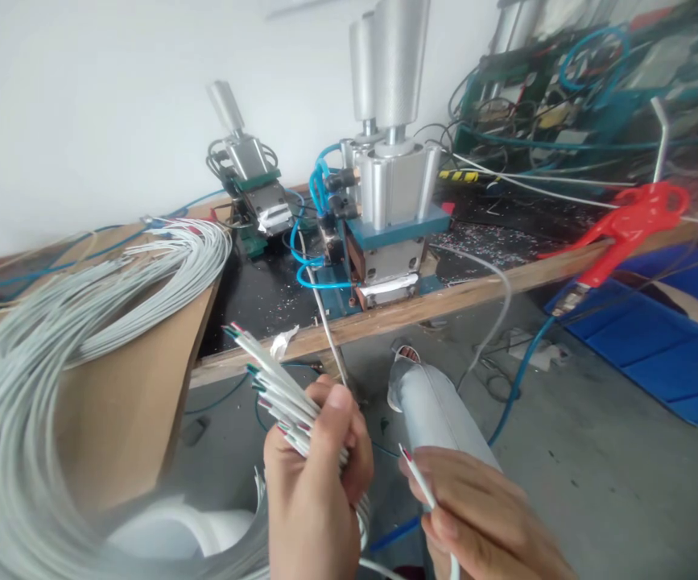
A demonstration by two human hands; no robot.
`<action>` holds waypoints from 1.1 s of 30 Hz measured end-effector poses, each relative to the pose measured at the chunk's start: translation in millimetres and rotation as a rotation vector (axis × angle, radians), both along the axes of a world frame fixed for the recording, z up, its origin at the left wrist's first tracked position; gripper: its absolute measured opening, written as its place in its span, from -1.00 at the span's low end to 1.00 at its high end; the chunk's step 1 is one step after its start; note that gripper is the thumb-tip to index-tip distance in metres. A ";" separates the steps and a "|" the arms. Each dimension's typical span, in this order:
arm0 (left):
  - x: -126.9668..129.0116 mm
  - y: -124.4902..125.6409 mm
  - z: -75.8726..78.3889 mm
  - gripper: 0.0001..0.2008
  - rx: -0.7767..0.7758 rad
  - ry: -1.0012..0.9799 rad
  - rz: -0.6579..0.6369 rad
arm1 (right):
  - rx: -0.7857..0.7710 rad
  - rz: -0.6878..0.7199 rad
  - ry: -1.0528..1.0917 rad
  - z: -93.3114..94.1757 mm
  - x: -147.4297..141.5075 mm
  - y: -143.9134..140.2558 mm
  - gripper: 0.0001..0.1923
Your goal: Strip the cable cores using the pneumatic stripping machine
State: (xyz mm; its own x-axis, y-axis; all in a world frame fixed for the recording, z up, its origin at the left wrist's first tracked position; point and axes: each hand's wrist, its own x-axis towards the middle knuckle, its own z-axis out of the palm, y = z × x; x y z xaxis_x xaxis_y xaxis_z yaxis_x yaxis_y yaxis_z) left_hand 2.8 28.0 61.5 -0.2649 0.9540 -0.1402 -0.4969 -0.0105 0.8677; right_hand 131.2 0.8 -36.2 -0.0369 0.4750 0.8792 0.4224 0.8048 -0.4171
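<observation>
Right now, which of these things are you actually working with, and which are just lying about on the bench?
In hand:
left hand gripping a bundle of cable ends
right hand pinching a single cable
coiled grey cable feeding the bundle

Lying about:
pneumatic press on the bench edge
smaller machine behind it
red clamp
blue bin
tangle of wires at the back

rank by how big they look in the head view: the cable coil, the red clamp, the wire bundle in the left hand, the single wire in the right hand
1. cable coil, by far the largest, though nearest the camera
2. red clamp
3. wire bundle in the left hand, close to the clamp, so unsure
4. single wire in the right hand
</observation>
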 end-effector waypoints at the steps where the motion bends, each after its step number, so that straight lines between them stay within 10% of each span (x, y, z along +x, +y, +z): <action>1: 0.7 -2.5 -2.0 -0.63 0.000 0.017 -0.027 | -0.017 0.003 0.052 0.6 0.0 0.6 -0.38; 9: 6.7 -22.6 -16.0 -0.73 0.058 0.116 -0.179 | 0.080 0.108 0.072 11.9 0.5 13.0 -0.75; 25: 0.3 -9.0 -12.4 -0.80 0.045 0.000 -0.019 | 0.030 0.078 0.062 1.0 9.2 2.7 -0.64; 33: 0.7 -19.1 -20.0 -0.71 0.000 0.079 -0.184 | 0.027 0.065 0.079 3.4 7.0 3.8 -0.57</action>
State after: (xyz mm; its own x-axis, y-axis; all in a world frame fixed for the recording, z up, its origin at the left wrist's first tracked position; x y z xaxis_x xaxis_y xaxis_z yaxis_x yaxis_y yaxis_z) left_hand 3.5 8.9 41.5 -0.0967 0.9874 -0.1255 -0.4208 0.0737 0.9041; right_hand 138.2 4.6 -32.8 0.0026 0.4502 0.8929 0.3355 0.8408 -0.4249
